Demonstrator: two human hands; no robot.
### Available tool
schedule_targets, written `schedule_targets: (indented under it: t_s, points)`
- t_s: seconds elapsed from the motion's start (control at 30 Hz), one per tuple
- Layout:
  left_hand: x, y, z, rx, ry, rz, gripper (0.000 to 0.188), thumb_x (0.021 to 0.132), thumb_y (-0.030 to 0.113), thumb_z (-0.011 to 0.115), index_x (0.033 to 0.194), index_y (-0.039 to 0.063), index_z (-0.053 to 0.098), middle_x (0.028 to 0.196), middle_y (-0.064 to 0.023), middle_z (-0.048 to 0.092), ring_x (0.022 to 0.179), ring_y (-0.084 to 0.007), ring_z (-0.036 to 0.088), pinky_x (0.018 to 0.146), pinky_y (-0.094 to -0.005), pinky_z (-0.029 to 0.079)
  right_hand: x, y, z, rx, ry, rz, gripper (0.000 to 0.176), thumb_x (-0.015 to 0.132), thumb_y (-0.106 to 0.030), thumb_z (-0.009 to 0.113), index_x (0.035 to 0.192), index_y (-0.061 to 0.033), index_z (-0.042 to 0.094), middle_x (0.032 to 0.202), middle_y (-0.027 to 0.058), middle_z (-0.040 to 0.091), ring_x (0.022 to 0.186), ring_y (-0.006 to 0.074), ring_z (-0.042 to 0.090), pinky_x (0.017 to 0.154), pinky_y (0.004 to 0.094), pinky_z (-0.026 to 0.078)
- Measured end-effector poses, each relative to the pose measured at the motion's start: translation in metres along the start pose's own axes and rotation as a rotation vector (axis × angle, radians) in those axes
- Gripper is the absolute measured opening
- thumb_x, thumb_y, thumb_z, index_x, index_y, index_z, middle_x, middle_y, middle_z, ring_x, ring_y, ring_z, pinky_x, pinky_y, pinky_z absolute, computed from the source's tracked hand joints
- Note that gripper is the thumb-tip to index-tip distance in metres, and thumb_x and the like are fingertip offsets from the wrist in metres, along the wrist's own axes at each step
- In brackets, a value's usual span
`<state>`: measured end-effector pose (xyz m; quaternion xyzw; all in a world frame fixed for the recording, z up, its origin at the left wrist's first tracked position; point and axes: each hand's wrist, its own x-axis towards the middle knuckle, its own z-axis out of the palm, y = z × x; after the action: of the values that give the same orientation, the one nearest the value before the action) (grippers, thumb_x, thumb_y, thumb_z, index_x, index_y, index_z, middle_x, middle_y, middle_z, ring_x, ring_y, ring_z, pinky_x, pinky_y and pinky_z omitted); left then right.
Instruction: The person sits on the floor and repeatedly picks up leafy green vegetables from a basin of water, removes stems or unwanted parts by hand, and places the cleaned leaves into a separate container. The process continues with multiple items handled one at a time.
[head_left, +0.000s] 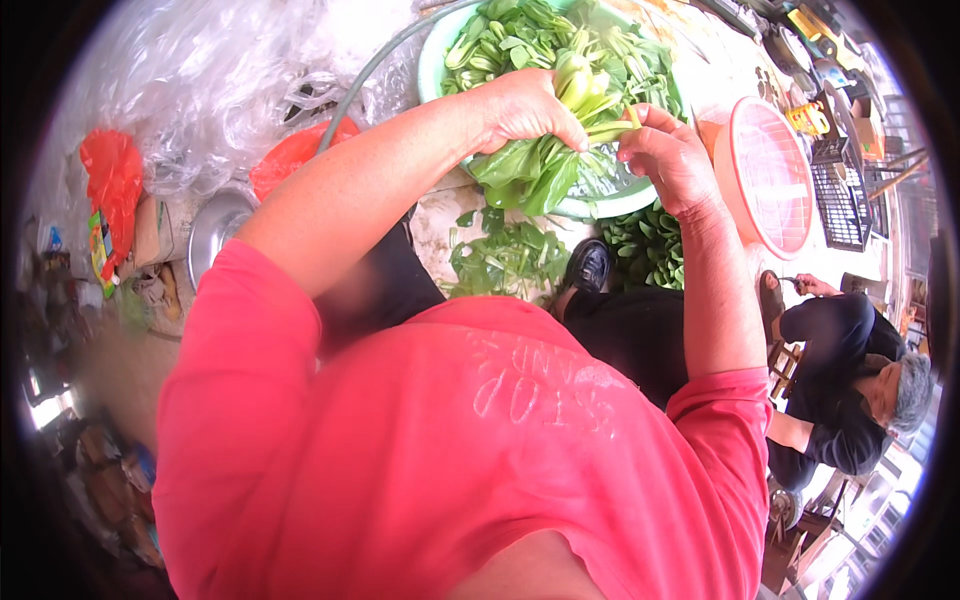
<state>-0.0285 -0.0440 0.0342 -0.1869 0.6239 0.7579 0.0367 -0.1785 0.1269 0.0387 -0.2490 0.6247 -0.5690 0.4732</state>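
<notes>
My left hand (525, 109) is closed around a bunch of leafy greens (525, 171) that looks like bok choy. The pale stem bases point away from me, and the leaves hang down over the near rim of a light green basin (611, 206). With its fingertips, my right hand (671, 154) pinches a yellowish stalk (632, 118) at the side of the bunch. More greens (517, 34) fill the far part of the basin, and water shows beneath my hands. Loose leaves and stems (510, 255) lie on the floor between my feet.
A pink plastic basket (772, 180) stands right of the basin, near black crates (844, 199). Another person (832, 405) sits at the right. More greens (645, 244) lie beside my shoe (589, 264). Clear plastic sheeting (217, 67), a hose (367, 71) and a metal bowl (214, 225) are leftward.
</notes>
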Motion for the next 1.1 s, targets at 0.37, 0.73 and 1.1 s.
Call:
schedule_targets:
  t_s: [0.37, 0.73, 1.1]
  points:
    - [0.014, -0.005, 0.021, 0.081, 0.01, -0.036, 0.04, 0.065, -0.004, 0.077, 0.104, -0.001, 0.066, 0.089, -0.0144, 0.069, 0.079, -0.0225, 0.066, 0.073, -0.0366, 0.054, -0.004, -0.004, 0.007, -0.007, 0.442, -0.181, 0.02, 0.088, -0.024, 0.07, 0.078, -0.0056, 0.067, 0.065, -0.0034, 0.057, 0.055, 0.0043, 0.046, 0.051, 0.0193, 0.034]
    - [0.014, 0.004, -0.004, -0.267, 0.064, 0.054, 0.03, 0.073, -0.003, 0.07, 0.102, -0.001, 0.066, 0.09, -0.0109, 0.068, 0.079, -0.0208, 0.067, 0.075, -0.0355, 0.056, -0.026, 0.006, -0.023, -1.241, -0.321, 0.186, 0.039, 0.078, -0.025, 0.073, 0.114, -0.0085, 0.069, 0.105, 0.015, 0.07, 0.095, 0.0308, 0.066, 0.092, 0.0362, 0.049]
    - [-0.006, -0.011, 0.033, -0.255, -0.179, 0.028, 0.031, 0.078, 0.004, 0.074, 0.107, 0.003, 0.064, 0.095, -0.0053, 0.067, 0.086, -0.0148, 0.064, 0.081, -0.0298, 0.053, -0.029, -0.009, 0.009, -0.142, 0.039, -0.052, 0.021, 0.086, -0.019, 0.073, 0.097, -0.0021, 0.067, 0.079, 0.0009, 0.067, 0.061, 0.0075, 0.06, 0.057, 0.0203, 0.047]
